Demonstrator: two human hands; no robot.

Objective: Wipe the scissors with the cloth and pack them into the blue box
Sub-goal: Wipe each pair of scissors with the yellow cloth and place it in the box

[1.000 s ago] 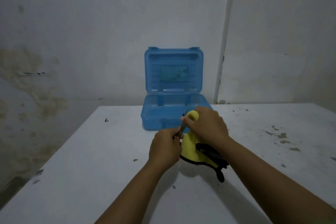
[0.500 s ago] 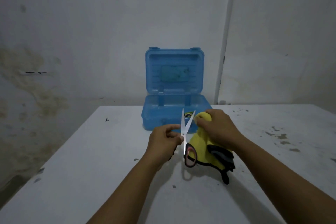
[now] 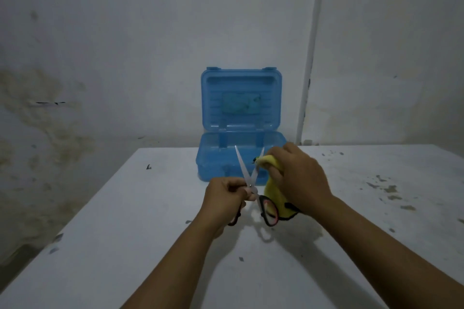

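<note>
The scissors [image 3: 244, 170] stand upright with silver blades spread in a V and black-and-red handle loops below. My left hand [image 3: 226, 195] grips them at the pivot and the left loop. My right hand [image 3: 298, 178] holds a yellow cloth with a black edge [image 3: 272, 189] just right of the right blade, its top fold near the blade's tip. The blue box [image 3: 213, 158] sits behind the scissors on the white table, its lid propped upright and open.
The white table [image 3: 125, 221] carries scattered dark chips and stains, most at the right [image 3: 388, 187]. A stained wall rises right behind the box. A white pipe [image 3: 310, 57] runs down the wall to the right of the lid.
The scissors came out from under the cloth and their blades have spread wider. My right hand with the cloth has shifted right, off the blades. The box has not moved.
</note>
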